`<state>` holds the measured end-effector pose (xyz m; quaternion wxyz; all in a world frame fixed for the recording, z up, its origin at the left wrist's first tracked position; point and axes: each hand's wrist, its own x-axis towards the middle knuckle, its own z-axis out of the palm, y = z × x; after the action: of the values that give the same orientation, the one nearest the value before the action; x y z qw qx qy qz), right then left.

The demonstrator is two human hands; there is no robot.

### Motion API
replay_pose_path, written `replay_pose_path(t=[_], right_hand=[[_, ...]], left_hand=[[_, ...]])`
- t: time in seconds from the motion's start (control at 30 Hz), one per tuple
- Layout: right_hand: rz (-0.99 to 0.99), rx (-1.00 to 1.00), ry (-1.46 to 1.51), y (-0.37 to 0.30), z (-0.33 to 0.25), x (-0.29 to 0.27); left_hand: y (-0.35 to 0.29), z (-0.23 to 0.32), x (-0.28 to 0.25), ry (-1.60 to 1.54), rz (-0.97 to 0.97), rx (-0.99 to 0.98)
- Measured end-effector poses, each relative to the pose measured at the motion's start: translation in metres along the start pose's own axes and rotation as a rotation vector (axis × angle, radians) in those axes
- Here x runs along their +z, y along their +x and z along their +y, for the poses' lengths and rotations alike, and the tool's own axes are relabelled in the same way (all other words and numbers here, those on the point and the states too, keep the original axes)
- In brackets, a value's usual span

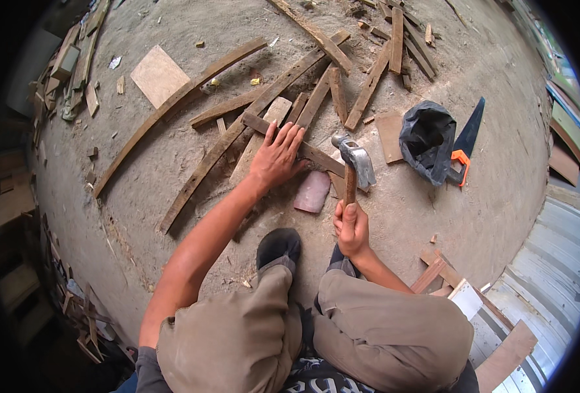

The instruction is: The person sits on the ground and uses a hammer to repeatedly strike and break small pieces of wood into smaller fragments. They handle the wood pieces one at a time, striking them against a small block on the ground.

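Wooden slat lies at frame centre, pinned flat by the left hand, fingers spread, to steady it; right hand clamps the hammer, head raised beside it.

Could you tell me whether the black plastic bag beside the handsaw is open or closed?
Open: the black bag lies crumpled on the ground with its mouth gaping; its inside is too dark to see contents.

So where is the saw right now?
The saw lies on the floor at the right of the head view, partly under the black bag, beyond the hammer in the right hand.
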<state>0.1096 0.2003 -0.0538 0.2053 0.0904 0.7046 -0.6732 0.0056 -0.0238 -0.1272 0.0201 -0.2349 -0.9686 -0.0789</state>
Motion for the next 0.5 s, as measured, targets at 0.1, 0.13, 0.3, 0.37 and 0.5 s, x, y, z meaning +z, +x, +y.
replay_pose_path(t=[0.1,0.13,0.3,0.37,0.5], right_hand=[[-0.06,0.327,-0.053,0.014,0.014,-0.005],[-0.053,0.296,0.01,0.017,0.015,-0.013],[0.018,0.102,0.299,0.003,-0.044,-0.014],[0.063,-0.068,0.311,-0.004,-0.069,-0.021],[0.325,-0.408,0.289,-0.019,-0.101,-0.046]], left_hand=[[0.001,-0.004,0.0,0.005,0.03,0.015],[0.003,-0.007,0.0,0.046,0.027,0.035],[0.005,-0.014,0.002,-0.06,0.043,0.073],[0.008,-0.022,-0.006,-0.076,0.01,0.029],[0.036,-0.048,-0.06,-0.259,0.121,0.016]])
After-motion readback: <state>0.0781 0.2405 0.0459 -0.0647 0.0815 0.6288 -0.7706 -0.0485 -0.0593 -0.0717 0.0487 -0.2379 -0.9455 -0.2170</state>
